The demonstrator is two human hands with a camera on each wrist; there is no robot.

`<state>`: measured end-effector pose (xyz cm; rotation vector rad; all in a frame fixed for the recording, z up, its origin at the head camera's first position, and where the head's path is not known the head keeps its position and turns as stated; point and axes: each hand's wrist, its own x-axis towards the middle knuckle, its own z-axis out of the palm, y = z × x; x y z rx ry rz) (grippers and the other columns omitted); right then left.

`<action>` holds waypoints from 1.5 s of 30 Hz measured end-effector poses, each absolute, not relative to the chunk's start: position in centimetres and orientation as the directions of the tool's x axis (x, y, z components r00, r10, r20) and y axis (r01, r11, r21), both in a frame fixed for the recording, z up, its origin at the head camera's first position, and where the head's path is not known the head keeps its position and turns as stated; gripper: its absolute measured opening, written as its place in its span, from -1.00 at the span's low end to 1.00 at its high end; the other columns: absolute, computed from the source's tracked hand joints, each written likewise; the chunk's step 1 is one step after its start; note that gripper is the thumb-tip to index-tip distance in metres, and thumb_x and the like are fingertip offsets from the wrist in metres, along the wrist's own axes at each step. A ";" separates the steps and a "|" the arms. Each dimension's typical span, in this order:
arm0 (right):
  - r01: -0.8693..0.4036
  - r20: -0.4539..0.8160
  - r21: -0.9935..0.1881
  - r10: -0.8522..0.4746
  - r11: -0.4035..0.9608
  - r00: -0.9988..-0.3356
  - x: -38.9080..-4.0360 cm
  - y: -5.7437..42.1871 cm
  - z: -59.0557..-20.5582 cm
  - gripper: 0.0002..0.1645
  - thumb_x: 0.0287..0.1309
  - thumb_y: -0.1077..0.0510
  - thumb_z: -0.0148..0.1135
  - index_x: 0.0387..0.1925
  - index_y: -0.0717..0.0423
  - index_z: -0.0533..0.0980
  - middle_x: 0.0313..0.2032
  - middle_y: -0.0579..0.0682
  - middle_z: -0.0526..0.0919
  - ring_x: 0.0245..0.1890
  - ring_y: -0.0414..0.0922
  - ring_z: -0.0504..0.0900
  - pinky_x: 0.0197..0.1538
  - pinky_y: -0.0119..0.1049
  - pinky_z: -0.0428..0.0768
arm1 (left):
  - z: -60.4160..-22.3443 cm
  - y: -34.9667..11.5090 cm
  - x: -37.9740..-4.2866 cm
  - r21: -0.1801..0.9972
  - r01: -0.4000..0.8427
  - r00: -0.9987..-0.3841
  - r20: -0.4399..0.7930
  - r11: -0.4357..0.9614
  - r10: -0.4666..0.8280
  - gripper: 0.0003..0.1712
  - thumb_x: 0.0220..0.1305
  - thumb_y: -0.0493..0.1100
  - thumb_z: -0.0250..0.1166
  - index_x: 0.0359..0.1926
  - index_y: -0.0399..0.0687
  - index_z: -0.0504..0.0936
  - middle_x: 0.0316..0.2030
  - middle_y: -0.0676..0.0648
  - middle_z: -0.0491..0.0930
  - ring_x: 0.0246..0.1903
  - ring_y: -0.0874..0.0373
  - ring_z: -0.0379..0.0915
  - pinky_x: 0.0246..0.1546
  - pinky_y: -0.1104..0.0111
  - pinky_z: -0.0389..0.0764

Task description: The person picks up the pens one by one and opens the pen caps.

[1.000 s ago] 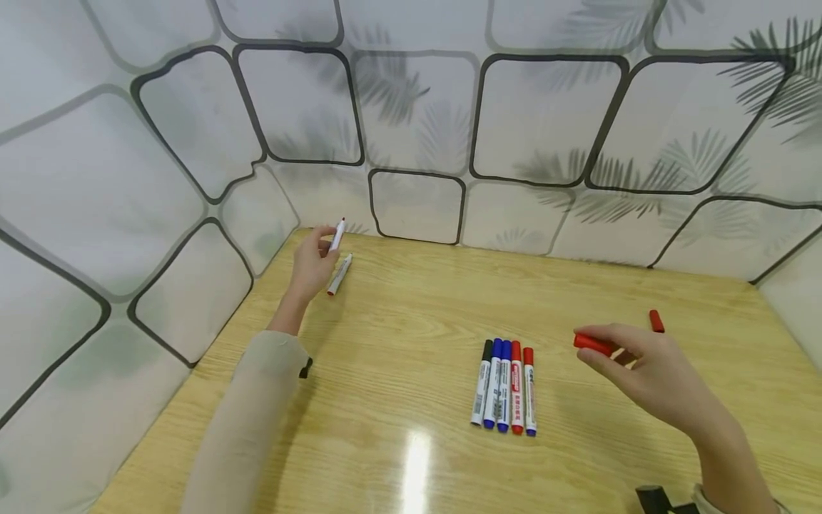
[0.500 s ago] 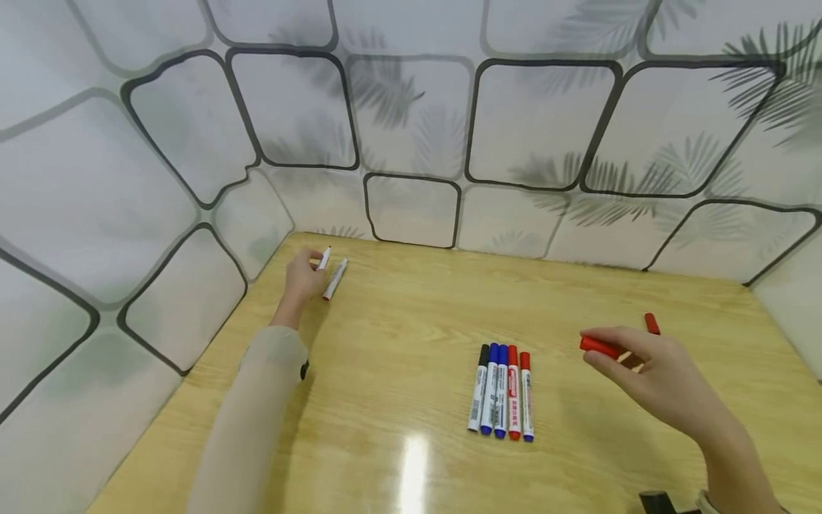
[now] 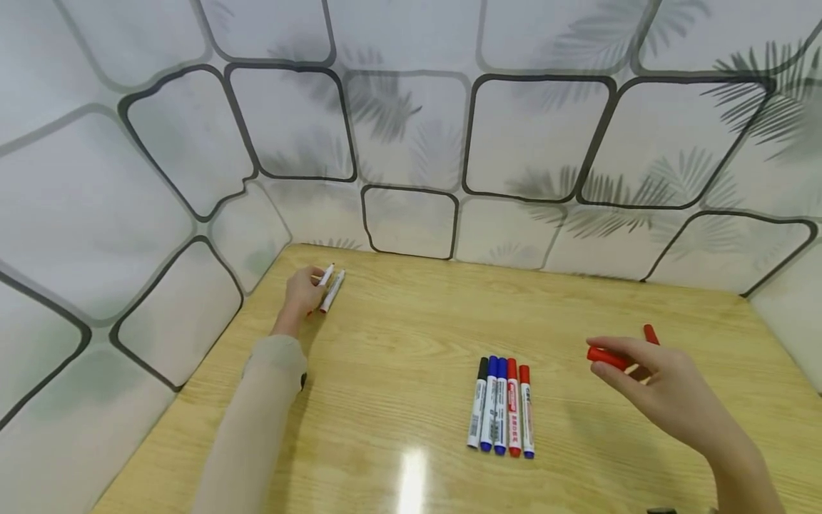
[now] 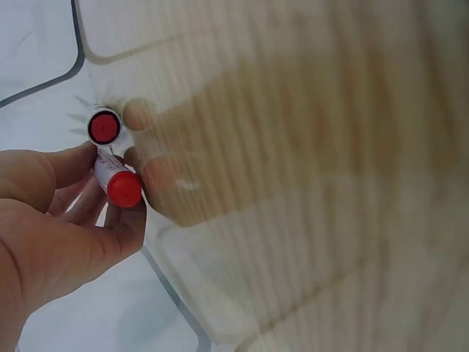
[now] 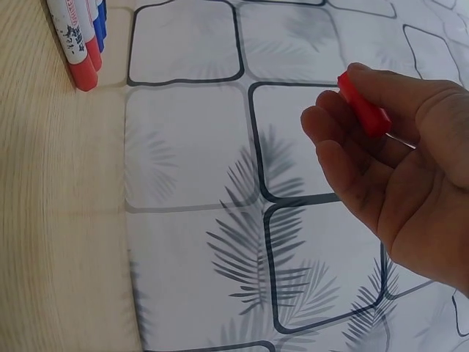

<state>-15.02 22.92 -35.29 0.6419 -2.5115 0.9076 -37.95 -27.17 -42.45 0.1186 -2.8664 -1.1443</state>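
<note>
At the table's far left, my left hand (image 3: 300,294) pinches an uncapped whiteboard marker (image 4: 110,174) between thumb and fingers, its white tip end pointing away. Right beside it lies a second uncapped marker (image 3: 332,291) with a red end; whether the two touch, I cannot tell. Over on the right, my right hand (image 3: 671,382) is raised above the table and holds a red marker cap (image 5: 364,108) between thumb and fingertips. Another red cap (image 3: 651,333) lies on the table behind that hand, partly hidden by it.
Several capped markers stand side by side in a row on the wooden table (image 3: 385,371): one black-capped (image 3: 477,414), then blue-capped ones (image 3: 489,410), then red-capped ones (image 3: 513,414). A patterned cloth wall (image 3: 411,221) borders the table's back and sides.
My left hand has lowered the marker from above the table to beside the lying marker. My right hand keeps the red cap, shifting little. The view has tilted slightly upward.
</note>
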 end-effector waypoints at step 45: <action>-0.520 0.454 -0.514 -0.299 0.682 -0.840 -15.1 22.9 -35.4 -0.56 0.00 0.38 0.47 -0.02 0.10 0.65 -0.31 -0.22 0.72 -0.41 -0.38 0.61 -0.38 -0.55 0.55 | -41.7 -25.6 -37.0 0.676 -0.037 -0.995 -0.094 0.736 0.036 -0.48 0.39 -0.17 0.22 0.21 -0.45 0.38 0.06 -0.45 0.48 -0.38 0.09 0.52 -0.56 0.46 0.52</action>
